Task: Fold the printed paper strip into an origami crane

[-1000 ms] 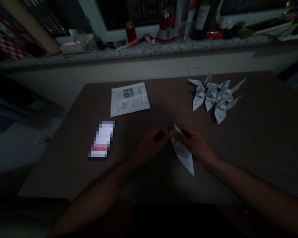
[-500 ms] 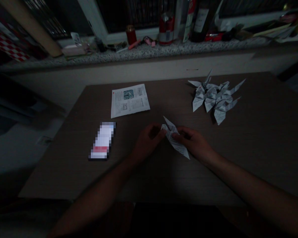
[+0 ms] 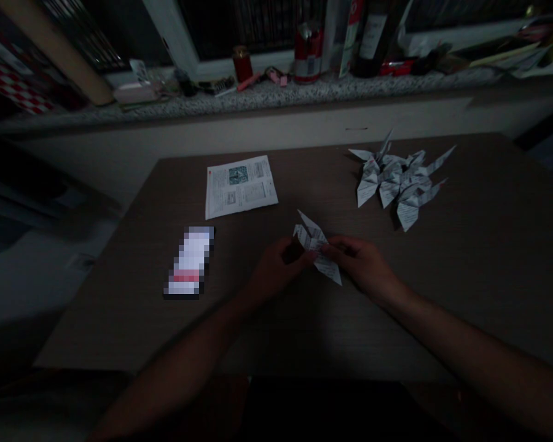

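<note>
Between my two hands is a paper crane folded from printed paper, with one narrow point rising at the upper left and a wide point toward the lower right. My left hand pinches its left side, thumb on the near face. From the right, my right hand grips the opposite edge with thumb and fingers closed. The fingertips behind the paper are hidden. Several finished paper cranes of the same printed paper stand in a cluster farther back on the right.
A printed sheet lies at the back left of the brown table. Nearer on the left is a phone with its screen lit and blurred out. Behind the table, a stone windowsill carries a red can, a dark bottle and small clutter.
The paper crane has shifted slightly up and left and turned a little. My left thumb has slid down and right toward its middle, near my right thumb. My right hand has barely moved.
</note>
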A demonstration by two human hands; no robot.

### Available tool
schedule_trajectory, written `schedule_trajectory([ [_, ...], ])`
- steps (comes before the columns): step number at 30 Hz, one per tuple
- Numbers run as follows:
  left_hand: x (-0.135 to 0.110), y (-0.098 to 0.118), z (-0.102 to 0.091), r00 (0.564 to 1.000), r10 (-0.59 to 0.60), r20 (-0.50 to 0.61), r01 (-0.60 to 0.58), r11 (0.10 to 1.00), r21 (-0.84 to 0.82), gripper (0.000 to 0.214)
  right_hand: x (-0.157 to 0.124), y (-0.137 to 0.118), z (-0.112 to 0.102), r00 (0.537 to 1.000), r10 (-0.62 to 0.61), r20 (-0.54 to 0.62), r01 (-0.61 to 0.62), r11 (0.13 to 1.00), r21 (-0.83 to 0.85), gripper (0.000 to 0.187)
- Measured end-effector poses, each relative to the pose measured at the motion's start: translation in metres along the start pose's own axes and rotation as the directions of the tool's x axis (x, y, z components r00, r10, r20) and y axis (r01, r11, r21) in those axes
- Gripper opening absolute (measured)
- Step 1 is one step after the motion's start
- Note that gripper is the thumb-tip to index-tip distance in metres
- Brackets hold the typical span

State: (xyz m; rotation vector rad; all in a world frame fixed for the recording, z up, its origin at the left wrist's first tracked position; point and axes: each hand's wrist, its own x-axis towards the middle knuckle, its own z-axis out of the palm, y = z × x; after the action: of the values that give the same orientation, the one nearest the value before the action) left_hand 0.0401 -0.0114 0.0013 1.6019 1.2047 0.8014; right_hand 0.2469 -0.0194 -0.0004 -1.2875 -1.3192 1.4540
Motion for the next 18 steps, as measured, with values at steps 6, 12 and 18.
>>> schedule_trajectory([
  [6,-0.0013,-0.0014,0.0029,1.0,-0.02,0.005,0.02,0.996,0.083,0.033,0.0,0.0025,-0.0006,0.999,-0.03,-0.025,0.029,0.999,-0.034,0.032],
  [12,-0.0017,-0.0016,0.0043,0.999,-0.011,-0.035,0.013,0.997,0.071,0.031,0.0026,0.0046,-0.0006,0.998,-0.052,-0.016,0.051,0.997,-0.059,0.032],
  [18,0.0001,-0.0016,-0.0008,0.984,0.006,-0.175,0.019,0.99,0.137,0.029,0.0047,0.0041,0.0005,0.965,-0.223,-0.141,0.193,0.962,-0.194,0.029],
])
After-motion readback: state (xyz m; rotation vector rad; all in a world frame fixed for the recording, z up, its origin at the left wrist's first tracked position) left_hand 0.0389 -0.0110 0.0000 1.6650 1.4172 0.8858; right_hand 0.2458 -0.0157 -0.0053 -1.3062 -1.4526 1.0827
